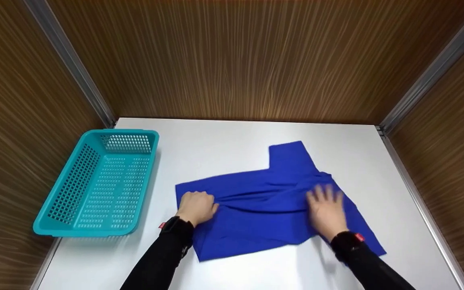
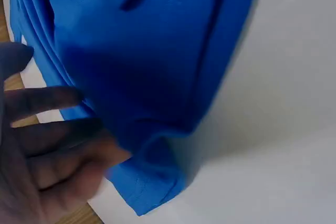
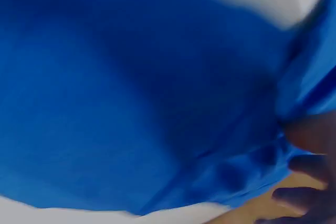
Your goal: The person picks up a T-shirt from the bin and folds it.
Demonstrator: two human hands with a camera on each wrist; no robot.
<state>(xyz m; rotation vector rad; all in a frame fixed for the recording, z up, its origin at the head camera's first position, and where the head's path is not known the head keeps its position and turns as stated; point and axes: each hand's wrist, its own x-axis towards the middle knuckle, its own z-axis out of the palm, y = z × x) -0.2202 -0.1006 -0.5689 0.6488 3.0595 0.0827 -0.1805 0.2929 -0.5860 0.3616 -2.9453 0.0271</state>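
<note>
A blue T-shirt (image 1: 256, 225) lies spread across the white table, with folds running lengthwise through its middle. One short sleeve (image 1: 290, 157) points toward the back wall. My left hand (image 1: 197, 207) grips the cloth near the left end, and creases gather at its thumb. In the left wrist view its bent fingers (image 2: 68, 182) are up against the blue fabric. Over the right part of the shirt, my right hand (image 1: 326, 211) is blurred, palm down with fingers spread. The right wrist view has its fingers (image 3: 307, 169) at the edge of bunched cloth.
A teal perforated plastic basket (image 1: 147, 189) stands on the table (image 1: 216, 145) to the left of the shirt. Wood-grain panels (image 1: 232, 60) with metal edging enclose the table at the back and both sides.
</note>
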